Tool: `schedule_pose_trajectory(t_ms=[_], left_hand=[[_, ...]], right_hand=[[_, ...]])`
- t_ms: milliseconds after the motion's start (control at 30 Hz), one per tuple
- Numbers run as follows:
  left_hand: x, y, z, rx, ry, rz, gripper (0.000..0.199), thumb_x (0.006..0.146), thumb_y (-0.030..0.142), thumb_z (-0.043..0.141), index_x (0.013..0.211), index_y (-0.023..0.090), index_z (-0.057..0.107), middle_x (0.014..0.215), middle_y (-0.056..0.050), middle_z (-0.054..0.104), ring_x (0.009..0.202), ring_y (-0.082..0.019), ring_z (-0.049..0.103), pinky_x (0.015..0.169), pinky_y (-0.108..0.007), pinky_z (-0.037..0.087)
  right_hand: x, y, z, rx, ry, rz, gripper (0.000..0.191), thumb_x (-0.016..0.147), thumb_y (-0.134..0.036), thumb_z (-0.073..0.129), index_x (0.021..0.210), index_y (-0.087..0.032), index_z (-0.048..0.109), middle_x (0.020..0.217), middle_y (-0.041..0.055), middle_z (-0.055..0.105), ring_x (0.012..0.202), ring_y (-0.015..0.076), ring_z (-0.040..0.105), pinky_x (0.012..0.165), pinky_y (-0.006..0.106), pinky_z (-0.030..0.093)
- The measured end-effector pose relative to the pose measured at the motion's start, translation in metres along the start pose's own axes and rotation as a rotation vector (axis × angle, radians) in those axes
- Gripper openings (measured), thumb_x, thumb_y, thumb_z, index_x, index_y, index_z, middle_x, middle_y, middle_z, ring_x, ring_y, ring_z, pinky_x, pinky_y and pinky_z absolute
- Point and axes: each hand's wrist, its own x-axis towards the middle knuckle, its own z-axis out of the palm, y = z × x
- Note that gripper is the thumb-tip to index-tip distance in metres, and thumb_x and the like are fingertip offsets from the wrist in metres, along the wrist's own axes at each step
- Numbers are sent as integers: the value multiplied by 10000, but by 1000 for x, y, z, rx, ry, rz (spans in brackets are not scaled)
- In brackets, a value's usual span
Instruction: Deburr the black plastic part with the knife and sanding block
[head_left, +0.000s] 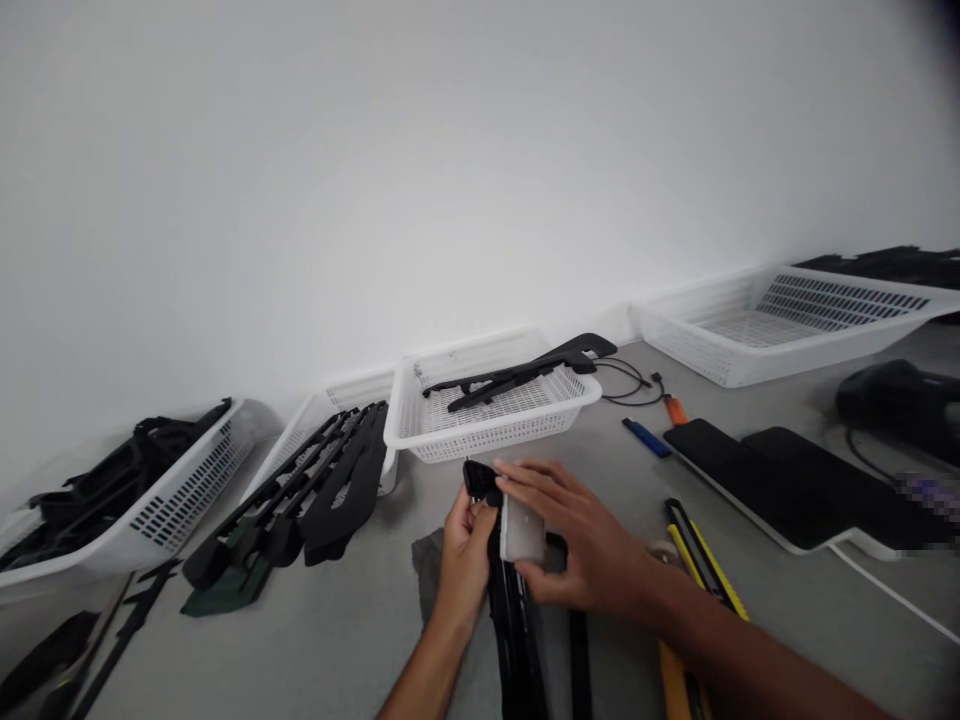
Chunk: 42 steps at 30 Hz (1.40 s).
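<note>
My left hand [463,560] is closed around the upper end of a long, glossy black plastic part [514,640]. The part points away from me, and its lower end runs out of the bottom of the view. In my right hand [581,540] is a small whitish block [523,530], gripped between thumb and fingers. The block lies against the side of the black part, near its far end. What the block is made of I cannot tell. A dark grey cloth [427,565] lies beside my left hand.
White baskets [487,440] stand along the wall, some with black plastic parts [352,490]. On the right are a yellow utility knife [705,555], a blue strip [646,438], an orange-tipped tool [675,410] and flat black-topped devices [739,480] with a white cable [896,590].
</note>
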Motion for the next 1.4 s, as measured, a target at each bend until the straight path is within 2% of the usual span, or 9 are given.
schedule_pose_trajectory(t_ms=[133,333,600,667,800,1000,1133,1300,1400], left_hand=[[3,-2,-4,-12,31,-36,431,700,517,878,982,200,802,777,12,728,734,-162,631,725,-240,493],[1,-13,-4,48,2,-48,473,656,567,895,909,174,825,705,16,688,666,-146,565,636,-227,439],[2,-5,-5,3,-33,-59,443,731,550,852,989,192,813,908,-30,803,842,-217,698,788,-286,516],[1,-5,-6,0,29,-97,413,724,513,871,991,203,819,1010,-53,819,1011,-265,717,910,-322,522],[-1,-7,-9,-26,220,-179,344,694,347,918,1006,235,824,1266,-80,782,1337,-303,605,1135,-363,420],[0,-4,-7,-116,112,-216,409,716,388,926,1074,225,815,1295,-105,776,1308,-319,641,1134,-405,456],[0,-6,-7,-110,159,-239,430,718,378,936,1097,216,813,1346,-116,751,1333,-321,627,1143,-406,452],[-3,-12,-6,-119,126,-232,442,719,395,933,1115,238,815,1357,-102,746,1349,-323,618,1150,-406,458],[-3,-13,-7,-88,136,-208,450,723,396,928,1130,244,812,1382,-100,732,1387,-331,584,1175,-414,428]], right_hand=[[2,-5,-1,23,-86,-62,1022,658,-87,652,1608,-221,302,1619,102,468,1487,293,404,1208,507,412],[3,3,-5,-8,-13,57,1110,654,-86,633,1657,-216,174,1624,118,442,1492,303,384,1205,515,419],[1,-3,-1,25,-106,-17,1116,655,-96,638,1658,-221,163,1618,110,460,1491,298,389,1207,516,417],[2,1,-1,14,-76,21,1101,688,-106,654,1661,-234,155,1623,111,452,1487,307,401,1199,526,425],[2,8,-1,6,5,118,1032,742,-141,696,1645,-257,210,1617,119,455,1466,326,432,1182,549,436],[1,4,2,30,16,113,997,761,-167,720,1635,-240,246,1606,129,470,1461,319,444,1184,531,431],[0,0,4,68,-26,93,1017,758,-209,765,1638,-232,254,1577,122,510,1444,310,462,1172,499,453],[1,4,5,37,103,256,849,850,-258,727,1601,-253,332,1477,140,583,1352,329,539,1102,551,500],[0,1,5,36,104,247,846,841,-277,734,1595,-256,351,1446,139,605,1325,338,555,1083,552,512]])
